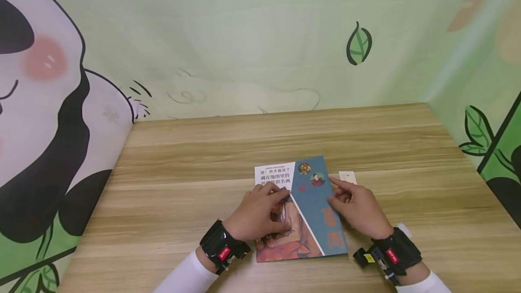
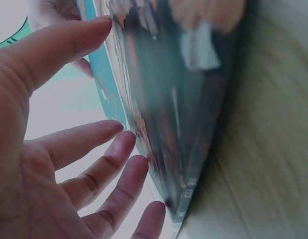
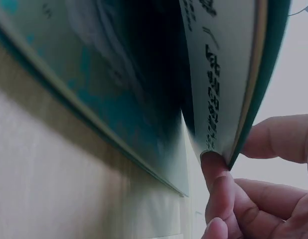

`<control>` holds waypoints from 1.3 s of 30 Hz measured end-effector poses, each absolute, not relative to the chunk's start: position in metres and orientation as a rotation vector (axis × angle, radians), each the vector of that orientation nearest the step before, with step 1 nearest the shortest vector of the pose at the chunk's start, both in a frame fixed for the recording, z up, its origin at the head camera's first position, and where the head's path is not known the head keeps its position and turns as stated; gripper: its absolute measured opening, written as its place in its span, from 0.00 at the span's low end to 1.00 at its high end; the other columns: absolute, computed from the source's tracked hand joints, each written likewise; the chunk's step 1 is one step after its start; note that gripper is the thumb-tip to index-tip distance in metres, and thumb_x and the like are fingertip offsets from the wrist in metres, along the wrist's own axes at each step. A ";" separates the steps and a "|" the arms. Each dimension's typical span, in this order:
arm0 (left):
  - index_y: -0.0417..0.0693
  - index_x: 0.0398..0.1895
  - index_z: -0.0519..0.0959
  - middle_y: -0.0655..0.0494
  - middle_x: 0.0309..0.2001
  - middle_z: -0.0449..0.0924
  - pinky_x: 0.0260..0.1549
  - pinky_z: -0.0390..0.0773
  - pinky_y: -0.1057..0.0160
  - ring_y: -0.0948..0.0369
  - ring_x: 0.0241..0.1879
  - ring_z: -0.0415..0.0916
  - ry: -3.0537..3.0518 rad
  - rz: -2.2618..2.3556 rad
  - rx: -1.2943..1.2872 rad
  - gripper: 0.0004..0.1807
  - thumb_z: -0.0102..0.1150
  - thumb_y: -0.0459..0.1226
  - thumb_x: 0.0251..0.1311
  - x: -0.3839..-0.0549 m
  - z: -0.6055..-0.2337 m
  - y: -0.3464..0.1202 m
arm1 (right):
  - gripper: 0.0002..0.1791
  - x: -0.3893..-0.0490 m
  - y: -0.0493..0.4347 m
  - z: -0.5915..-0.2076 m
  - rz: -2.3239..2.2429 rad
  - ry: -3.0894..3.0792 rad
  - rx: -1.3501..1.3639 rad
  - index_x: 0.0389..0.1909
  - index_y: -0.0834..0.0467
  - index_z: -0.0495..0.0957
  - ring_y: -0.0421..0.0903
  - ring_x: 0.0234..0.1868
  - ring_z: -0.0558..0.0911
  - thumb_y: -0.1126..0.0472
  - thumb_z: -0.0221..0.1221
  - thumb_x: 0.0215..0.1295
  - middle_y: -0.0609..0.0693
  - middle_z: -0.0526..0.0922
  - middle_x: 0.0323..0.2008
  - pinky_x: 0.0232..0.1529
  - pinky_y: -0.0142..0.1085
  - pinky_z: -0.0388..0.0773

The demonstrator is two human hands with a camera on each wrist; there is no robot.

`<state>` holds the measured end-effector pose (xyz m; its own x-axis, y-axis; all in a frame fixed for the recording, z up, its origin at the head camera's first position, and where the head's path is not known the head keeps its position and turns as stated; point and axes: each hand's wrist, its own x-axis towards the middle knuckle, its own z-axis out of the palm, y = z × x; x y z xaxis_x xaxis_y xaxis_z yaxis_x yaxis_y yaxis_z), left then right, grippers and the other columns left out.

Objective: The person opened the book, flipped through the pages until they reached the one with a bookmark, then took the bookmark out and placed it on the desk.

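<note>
A picture book point(image 1: 311, 220) with a blue, white and painted front cover lies on the table in the head view. My left hand point(image 1: 258, 209) rests on the cover's left half; in the left wrist view its fingers point(image 2: 89, 181) are spread and touch the cover. At the right edge, my right hand point(image 1: 360, 205) pinches the cover and some pages. The right wrist view shows this lifted part of the book point(image 3: 221, 74) between thumb and fingers, with a dark gap above the lower pages point(image 3: 119, 114).
A small white card point(image 1: 348, 177) with a dark mark lies beside the book's right edge, partly hidden by my right hand. The wooden table point(image 1: 183, 157) reaches back to a green cloth backdrop point(image 1: 244, 49) printed with a panda and leaves.
</note>
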<state>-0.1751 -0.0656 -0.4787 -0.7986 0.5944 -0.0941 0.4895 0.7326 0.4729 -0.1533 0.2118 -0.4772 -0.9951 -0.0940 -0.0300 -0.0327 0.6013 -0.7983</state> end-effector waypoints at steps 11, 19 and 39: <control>0.57 0.73 0.74 0.58 0.60 0.74 0.52 0.67 0.53 0.57 0.56 0.67 2.693 0.650 0.842 0.43 0.76 0.56 0.53 -0.173 -0.480 -0.068 | 0.31 -0.154 0.212 -0.483 -1.225 2.808 -0.109 0.66 0.68 0.76 0.40 0.32 0.77 0.64 0.69 0.62 0.50 0.83 0.35 0.30 0.28 0.72; 0.57 0.72 0.75 0.57 0.61 0.73 0.53 0.67 0.53 0.57 0.57 0.66 2.711 0.607 0.868 0.43 0.77 0.57 0.52 -0.174 -0.484 -0.068 | 0.32 -0.152 0.212 -0.484 -1.167 2.817 -0.130 0.65 0.69 0.77 0.40 0.34 0.79 0.63 0.71 0.60 0.51 0.84 0.38 0.31 0.29 0.73; 0.56 0.63 0.82 0.56 0.61 0.75 0.47 0.71 0.57 0.56 0.54 0.70 2.761 0.432 0.956 0.26 0.70 0.44 0.59 -0.156 -0.477 -0.054 | 0.32 -0.152 0.210 -0.485 -1.070 2.891 -0.177 0.62 0.69 0.80 0.40 0.31 0.72 0.62 0.73 0.56 0.49 0.81 0.36 0.29 0.30 0.66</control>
<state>-0.1555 -0.0542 -0.4766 -0.7748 0.6270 -0.0806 0.5724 0.7500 0.3314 -0.1519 0.2103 -0.4849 -0.9920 -0.1257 -0.0106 -0.0885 0.7534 -0.6516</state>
